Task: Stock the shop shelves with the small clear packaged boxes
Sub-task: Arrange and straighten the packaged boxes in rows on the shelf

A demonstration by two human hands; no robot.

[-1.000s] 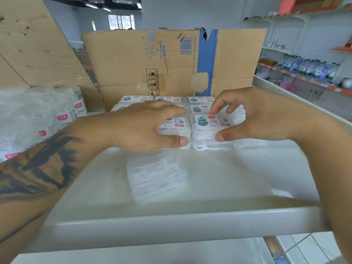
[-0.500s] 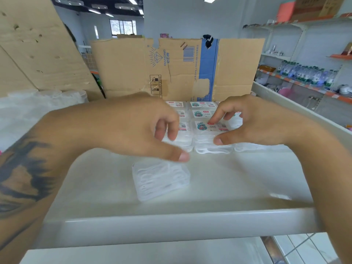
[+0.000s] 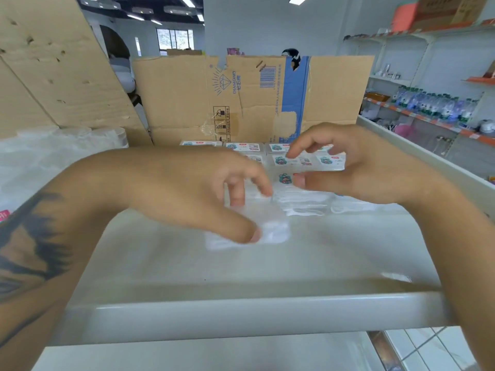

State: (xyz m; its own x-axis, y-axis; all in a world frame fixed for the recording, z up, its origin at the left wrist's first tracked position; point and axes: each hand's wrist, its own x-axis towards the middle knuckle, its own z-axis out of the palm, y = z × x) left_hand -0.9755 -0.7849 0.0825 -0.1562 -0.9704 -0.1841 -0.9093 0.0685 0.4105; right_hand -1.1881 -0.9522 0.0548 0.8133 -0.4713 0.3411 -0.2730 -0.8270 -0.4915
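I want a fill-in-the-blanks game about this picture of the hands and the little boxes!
1. The left hand reaches for a loose clear box lying on the white ____.
2. Behind the stacked boxes stands a big sheet of brown ____.
3. The far shelves hold rows of water ____.

Missing words: shelf; cardboard; bottles

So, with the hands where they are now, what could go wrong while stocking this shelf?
1. The left hand is closing on the loose clear box, which is blurred, so the grip may be unsure and the box could slide on the smooth white shelf.
2. The right hand hovers over the stacked labelled boxes; a careless touch might push the rows out of line.
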